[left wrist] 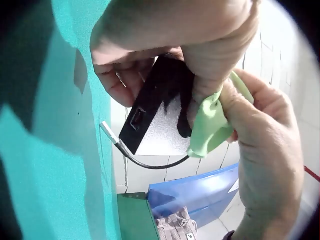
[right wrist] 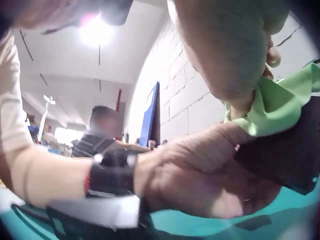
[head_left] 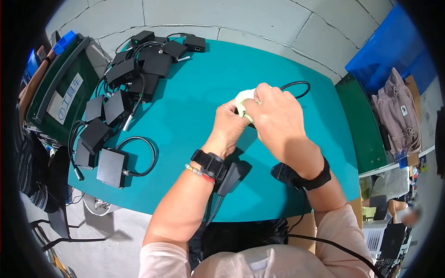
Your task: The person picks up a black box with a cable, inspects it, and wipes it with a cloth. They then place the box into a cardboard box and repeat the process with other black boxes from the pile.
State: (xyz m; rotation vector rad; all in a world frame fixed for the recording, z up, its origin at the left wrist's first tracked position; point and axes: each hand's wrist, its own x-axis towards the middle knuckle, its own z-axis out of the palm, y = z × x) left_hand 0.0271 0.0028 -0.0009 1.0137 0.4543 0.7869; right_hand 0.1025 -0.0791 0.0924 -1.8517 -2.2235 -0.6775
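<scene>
Above the teal table my left hand [head_left: 227,127] grips a small black box [left wrist: 167,112] by its sides. One end of the box shows a rectangular port in the left wrist view. A black cable [head_left: 301,85] with a pale metal-looking tip extends from behind the box. My right hand [head_left: 280,113] pinches a light green cloth [left wrist: 210,122] between thumb and fingers. That cloth lies against the box's edge, close to my left thumb. In the head view both hands hide most of the box.
Several black boxes with cables [head_left: 123,72] lie piled along the left of the table [head_left: 194,88]. One box [head_left: 112,167] with a looped cable sits nearer the front. Green bins flank the table, left [head_left: 51,123] and right [head_left: 357,123]. Another person [right wrist: 102,132] appears in the right wrist view.
</scene>
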